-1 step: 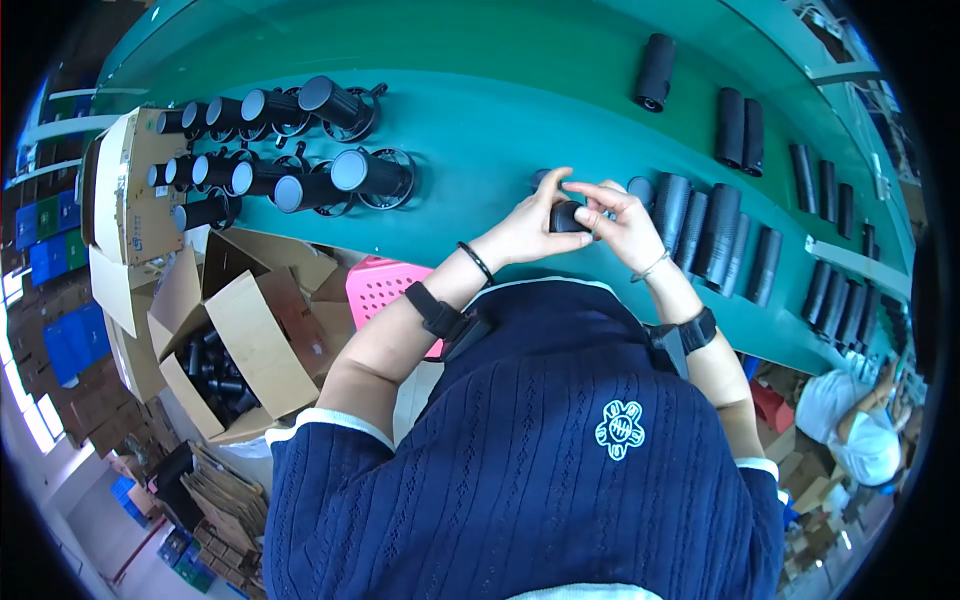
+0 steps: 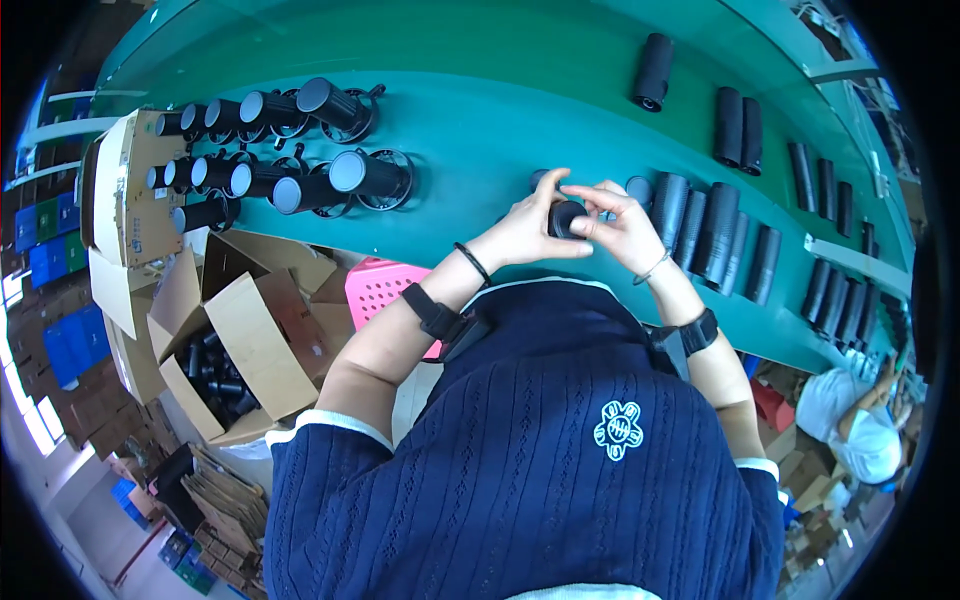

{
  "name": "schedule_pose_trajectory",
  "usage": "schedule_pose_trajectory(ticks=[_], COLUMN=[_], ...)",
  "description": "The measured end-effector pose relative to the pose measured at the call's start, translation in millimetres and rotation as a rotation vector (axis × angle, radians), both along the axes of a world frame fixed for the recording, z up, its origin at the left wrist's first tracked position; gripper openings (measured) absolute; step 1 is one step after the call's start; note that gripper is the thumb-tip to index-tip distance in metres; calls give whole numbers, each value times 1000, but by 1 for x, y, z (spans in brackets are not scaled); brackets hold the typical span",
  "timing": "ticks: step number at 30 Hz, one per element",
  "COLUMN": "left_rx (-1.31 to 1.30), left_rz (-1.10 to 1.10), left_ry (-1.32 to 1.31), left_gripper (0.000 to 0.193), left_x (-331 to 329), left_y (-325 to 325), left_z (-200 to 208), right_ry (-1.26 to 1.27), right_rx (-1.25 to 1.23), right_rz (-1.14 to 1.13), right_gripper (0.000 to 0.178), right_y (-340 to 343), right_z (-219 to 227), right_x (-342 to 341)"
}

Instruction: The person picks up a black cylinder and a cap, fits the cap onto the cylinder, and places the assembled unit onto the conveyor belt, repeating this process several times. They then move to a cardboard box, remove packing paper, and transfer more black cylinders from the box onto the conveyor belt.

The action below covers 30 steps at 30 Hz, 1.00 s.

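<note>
Between my hands, above the green bench, is a short black round part (image 2: 565, 220), its flat circular end turned toward me. My left hand (image 2: 525, 232) wraps round it, thumb below and forefinger raised over the top. On its right side, my right hand (image 2: 618, 225) has its thumb against the rim and fingers curled over it. Fingers hide much of the part, so its full length cannot be made out. Just right of my right hand stand several black ribbed tubes (image 2: 715, 235), and a small dark round piece (image 2: 640, 188) sits beside them.
Several black cylinders with ringed bases (image 2: 365, 178) stand in two rows at left. An open carton (image 2: 245, 350) of black parts and a pink perforated basket (image 2: 375, 290) are below the bench edge. More tubes (image 2: 740, 130) lie at far right. Another person (image 2: 850, 425) works at lower right.
My right thumb has shifted slightly down the part's face, and more of its round end shows. Both hands keep their hold, nearly in place.
</note>
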State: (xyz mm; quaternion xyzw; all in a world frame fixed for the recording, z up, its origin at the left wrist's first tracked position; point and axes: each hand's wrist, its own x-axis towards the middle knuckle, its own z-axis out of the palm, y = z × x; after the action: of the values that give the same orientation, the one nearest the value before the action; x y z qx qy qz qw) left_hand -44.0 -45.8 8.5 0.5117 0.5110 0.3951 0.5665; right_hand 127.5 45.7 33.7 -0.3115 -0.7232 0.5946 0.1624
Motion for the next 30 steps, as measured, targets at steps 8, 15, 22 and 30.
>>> schedule_pose_trajectory(ticks=[8,15,22,30], left_rx=[79,40,-54,-166], left_rz=[67,138,273,332], left_ry=[451,453,219,-146], left_gripper=[83,80,66,60], left_x=[7,3,-14,-26], left_y=[-4,-9,-11,-12], left_z=[4,-4,7,-5], right_ry=[-69,117,-319,-629], right_rx=[-29,-92,100,540], right_rz=[23,-119,-244,-32], right_gripper=[55,51,52,9], right_y=[-13,-22,62,67], right_z=[13,0,-91,-115], right_x=[1,-6,-12,32])
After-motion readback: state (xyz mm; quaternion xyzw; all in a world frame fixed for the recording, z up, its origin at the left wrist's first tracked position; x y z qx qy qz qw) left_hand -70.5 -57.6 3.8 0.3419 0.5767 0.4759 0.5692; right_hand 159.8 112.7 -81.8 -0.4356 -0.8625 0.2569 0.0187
